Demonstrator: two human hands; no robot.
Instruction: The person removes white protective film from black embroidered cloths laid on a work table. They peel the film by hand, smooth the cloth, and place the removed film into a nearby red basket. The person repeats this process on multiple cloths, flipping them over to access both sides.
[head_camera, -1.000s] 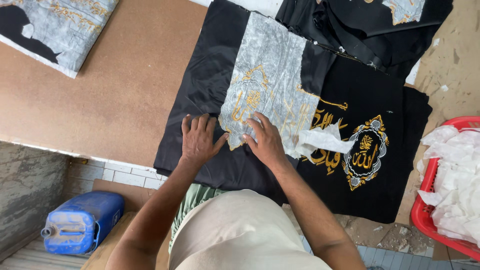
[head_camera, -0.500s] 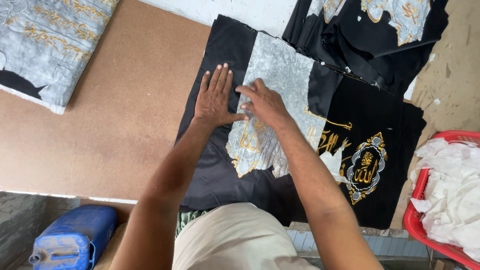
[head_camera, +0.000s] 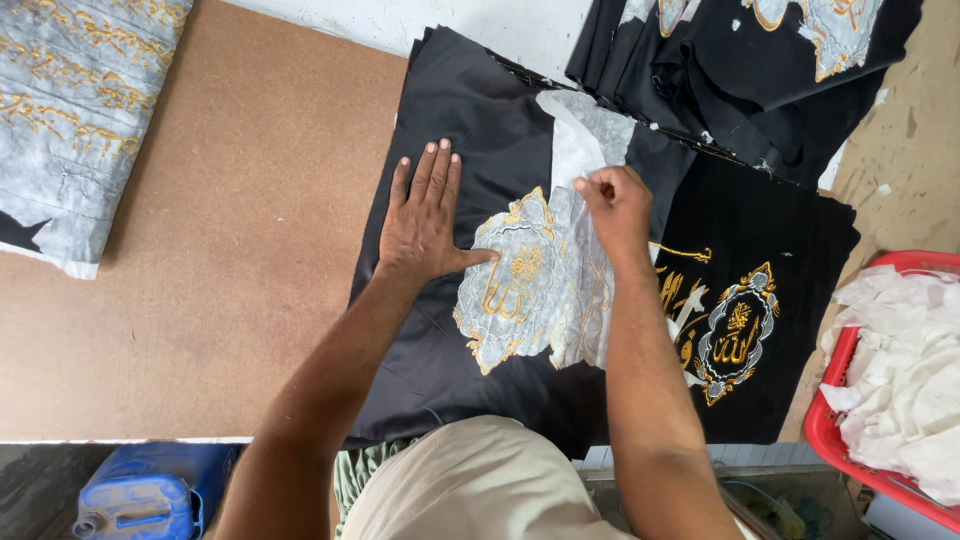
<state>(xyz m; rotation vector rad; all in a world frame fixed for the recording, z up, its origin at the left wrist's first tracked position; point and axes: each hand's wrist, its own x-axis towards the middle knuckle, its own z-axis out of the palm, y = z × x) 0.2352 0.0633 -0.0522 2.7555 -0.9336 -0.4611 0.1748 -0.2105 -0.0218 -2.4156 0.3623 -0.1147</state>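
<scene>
Right hand (head_camera: 615, 205) grip pinching backing paper (head_camera: 578, 160)

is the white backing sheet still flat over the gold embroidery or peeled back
Partly peeled back. The right hand pinches the white backing sheet and lifts it, baring the gold embroidery; the left hand presses the black cloth flat.

basket: red plastic (head_camera: 835, 395), right edge, full of crumpled white paper scraps (head_camera: 905, 380)
jerrycan: blue (head_camera: 150, 495), bottom left
tabletop: brown board (head_camera: 240, 250)
</scene>
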